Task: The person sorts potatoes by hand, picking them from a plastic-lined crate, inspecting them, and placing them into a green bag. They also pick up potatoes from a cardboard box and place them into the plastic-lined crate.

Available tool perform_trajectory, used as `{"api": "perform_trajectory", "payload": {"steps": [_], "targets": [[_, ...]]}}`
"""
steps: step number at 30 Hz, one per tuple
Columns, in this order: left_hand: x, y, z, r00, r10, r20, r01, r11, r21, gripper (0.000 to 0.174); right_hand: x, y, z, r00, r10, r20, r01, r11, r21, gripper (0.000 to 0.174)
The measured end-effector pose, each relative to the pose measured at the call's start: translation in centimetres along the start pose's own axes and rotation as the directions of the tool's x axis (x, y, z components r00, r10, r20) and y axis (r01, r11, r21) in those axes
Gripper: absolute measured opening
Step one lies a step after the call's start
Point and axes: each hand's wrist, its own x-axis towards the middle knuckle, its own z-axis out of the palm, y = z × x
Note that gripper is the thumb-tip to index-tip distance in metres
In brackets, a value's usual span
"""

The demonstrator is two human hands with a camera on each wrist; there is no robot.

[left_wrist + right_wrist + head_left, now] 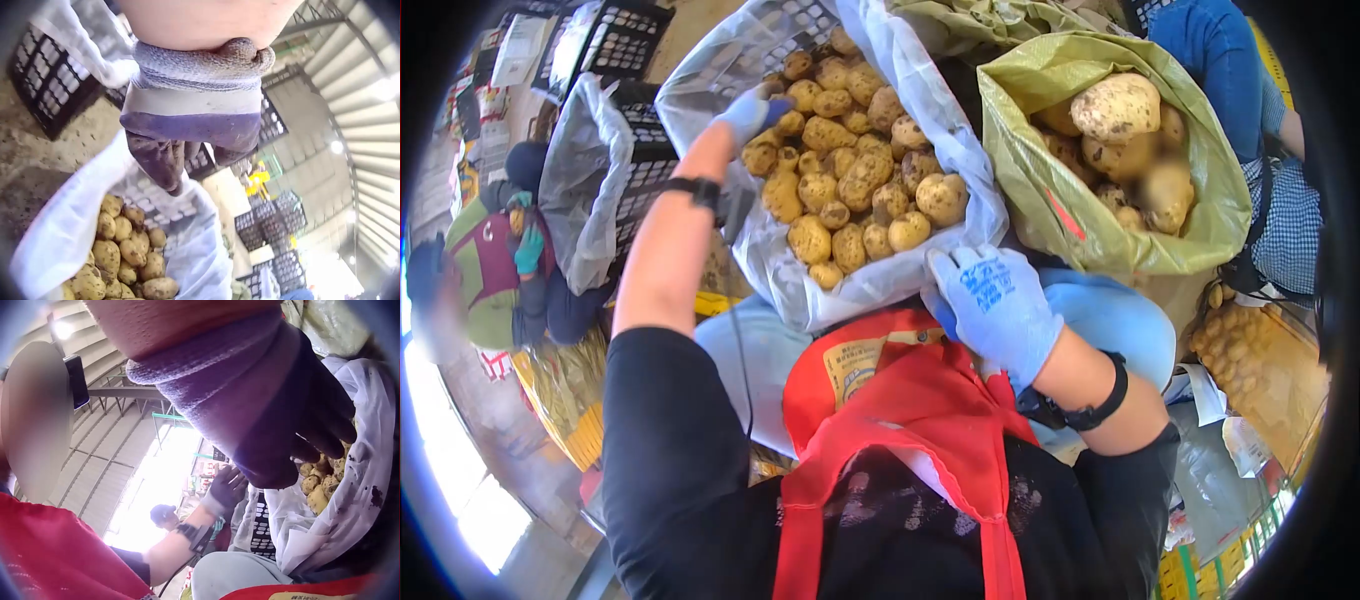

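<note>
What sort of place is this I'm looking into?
Probably a produce packing shed or warehouse: soil-speckled yellow-brown potatoes lie in a white-plastic-lined black crate, more black perforated plastic crates stand stacked beyond, and a large pale ribbed roof stretches overhead.

Potatoes (318, 499) partly hidden behind the right fingers (337, 415)

Light glares white through the opening (150, 484), leaving my right hand (256, 419) shadowed. Fisheye distortion bends my head view toward black edges.
</note>
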Motion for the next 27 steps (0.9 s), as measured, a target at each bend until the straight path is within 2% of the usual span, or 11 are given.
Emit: {"api": "perform_trajectory", "payload": {"steps": [1,4,5,8,10,12,15,19,22,26,27], "targets": [[5.8,-3.7,1.6,1.0,0.018,-0.011,-0.015,0.96,0.279,0.078,0.4,0.2,-0.1,1.0,0.02,-0.004,-0.02,1.0,0.002,0.025],[11.7,-4.1,4.3,0.935,-0.35,0.064,0.303,0.877,0.373,0.089,1.6,0.7,-0.3,0.997,0.073,0.009,-0.073,0.997,0.022,0.026],[14.3,-8.1,6.9,0.916,-0.378,-0.132,0.399,0.891,0.219,0.096,2.1,0.8,-0.8,0.996,0.081,0.026,-0.082,0.996,0.04,0.026],[14.7,-7.3,6.8,0.888,-0.438,-0.139,0.459,0.826,0.326,0.098,2.8,1.4,-0.8,0.994,0.09,0.065,-0.093,0.994,0.05,0.032],[17.3,-11.3,5.4,0.905,-0.424,-0.011,0.396,0.834,0.384,0.098,2.9,1.5,-1.3,0.992,0.088,0.086,-0.09,0.996,0.02,0.037],[14.3,-8.9,4.2,0.97,-0.241,-0.031,0.227,0.854,0.468,0.097,3.0,1.8,-1.0,0.993,0.087,0.084,-0.089,0.996,0.027,0.038],[12.4,-9.2,4.9,0.944,-0.265,-0.196,0.319,0.885,0.339,0.106,2.7,1.9,-0.9,0.994,0.07,0.087,-0.075,0.996,0.052,0.039],[12.6,-7.2,4.3,0.959,-0.283,-0.025,0.265,0.857,0.441,0.1,3.1,1.6,-1.1,0.994,0.077,0.08,-0.082,0.995,0.052,0.035],[14.6,-5.9,2.8,0.882,-0.412,0.228,0.263,0.833,0.487,0.092,3.2,1.4,-1.6,0.992,0.095,0.078,-0.097,0.995,0.028,0.036],[11.6,-6.7,4.0,0.966,-0.223,-0.133,0.258,0.89,0.376,0.08,2.2,1.1,-1.6,0.996,0.084,0.027,-0.086,0.995,0.053,0.036],[13.0,-10.3,4.0,0.971,-0.201,-0.131,0.214,0.973,0.087,0.073,2.0,1.0,-1.8,0.996,0.08,0.036,-0.082,0.996,0.035,0.037]]}}
